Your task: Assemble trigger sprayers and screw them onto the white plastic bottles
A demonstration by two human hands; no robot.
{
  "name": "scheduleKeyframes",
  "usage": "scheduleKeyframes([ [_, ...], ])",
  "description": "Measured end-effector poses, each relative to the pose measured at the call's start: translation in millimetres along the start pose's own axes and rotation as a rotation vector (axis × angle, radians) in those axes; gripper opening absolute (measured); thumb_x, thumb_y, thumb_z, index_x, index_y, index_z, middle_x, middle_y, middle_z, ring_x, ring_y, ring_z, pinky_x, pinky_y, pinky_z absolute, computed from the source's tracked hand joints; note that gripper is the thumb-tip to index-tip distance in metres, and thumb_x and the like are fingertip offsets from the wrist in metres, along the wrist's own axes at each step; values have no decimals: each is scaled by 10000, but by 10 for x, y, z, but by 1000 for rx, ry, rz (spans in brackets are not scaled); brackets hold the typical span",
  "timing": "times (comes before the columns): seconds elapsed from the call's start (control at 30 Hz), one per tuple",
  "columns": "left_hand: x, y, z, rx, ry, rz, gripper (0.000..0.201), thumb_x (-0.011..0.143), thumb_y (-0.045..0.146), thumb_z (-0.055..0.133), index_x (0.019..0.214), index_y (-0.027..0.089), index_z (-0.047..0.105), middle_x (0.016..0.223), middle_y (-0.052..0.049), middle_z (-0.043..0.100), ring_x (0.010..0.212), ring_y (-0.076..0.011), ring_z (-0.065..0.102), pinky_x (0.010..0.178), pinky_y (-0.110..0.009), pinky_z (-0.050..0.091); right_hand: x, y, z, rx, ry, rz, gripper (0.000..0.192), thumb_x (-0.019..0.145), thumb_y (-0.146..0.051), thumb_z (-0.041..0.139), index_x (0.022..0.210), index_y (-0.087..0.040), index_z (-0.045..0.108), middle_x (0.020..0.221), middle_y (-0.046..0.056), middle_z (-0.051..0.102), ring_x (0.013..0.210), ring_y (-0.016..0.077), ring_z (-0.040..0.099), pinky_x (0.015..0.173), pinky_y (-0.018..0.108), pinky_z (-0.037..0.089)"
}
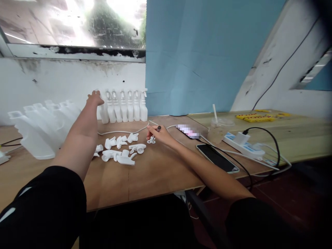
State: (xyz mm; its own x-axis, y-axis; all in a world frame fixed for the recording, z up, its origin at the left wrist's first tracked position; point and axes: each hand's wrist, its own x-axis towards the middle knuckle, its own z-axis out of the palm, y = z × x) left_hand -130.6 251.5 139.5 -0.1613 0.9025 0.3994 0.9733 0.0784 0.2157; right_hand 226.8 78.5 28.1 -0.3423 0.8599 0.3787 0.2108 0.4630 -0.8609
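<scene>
My left hand (94, 98) reaches far back to a row of upright white spray bottles (123, 107) along the wall and closes around the leftmost one. My right hand (157, 133) rests on the wooden table (145, 176) with fingers curled on a small white part (151, 140). Between my arms lies a loose pile of white trigger sprayer heads (120, 150). A white cable (121, 131) runs across the table behind them.
Several capless white bottles (38, 129) lie at the left. Two phones (216, 157), a plastic cup with a straw (217, 129) and a power strip with cables (245, 145) sit at the right. Yellow parts (256, 117) lie farther back right.
</scene>
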Motion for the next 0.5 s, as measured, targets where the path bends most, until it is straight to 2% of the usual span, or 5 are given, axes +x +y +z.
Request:
scheduleKeyframes([
  [0.1,-22,-8,7,26,6,-55,920,715,392,633,1518,177,238,1577,-168,188,1371,-447,249,1047,-599,338,10,5,-9,35,-1,18,601,779,-719,564,631,-142,646,591,67,684,581,155,661,592,248,505],
  [0.2,-22,-2,-11,0,15,-43,923,712,373,641,1523,211,231,1592,-148,152,1374,-446,241,1037,-599,344,18,36,-9,37,-5,43,599,787,-714,559,637,-140,647,584,67,685,574,151,659,587,242,497],
  [0.33,7,5,-49,-33,33,-14,914,696,306,642,1512,165,255,1578,-168,208,1377,-449,247,1041,-617,336,22,66,-8,25,-15,57,605,791,-716,547,648,-138,649,587,71,690,570,154,659,576,243,492],
  [0.5,-21,2,-106,-56,117,0,846,695,236,597,1480,109,311,1519,-208,308,1321,-410,360,1014,-553,395,20,65,-14,7,-32,53,602,794,-711,545,649,-136,646,587,72,691,560,151,657,559,233,480],
])
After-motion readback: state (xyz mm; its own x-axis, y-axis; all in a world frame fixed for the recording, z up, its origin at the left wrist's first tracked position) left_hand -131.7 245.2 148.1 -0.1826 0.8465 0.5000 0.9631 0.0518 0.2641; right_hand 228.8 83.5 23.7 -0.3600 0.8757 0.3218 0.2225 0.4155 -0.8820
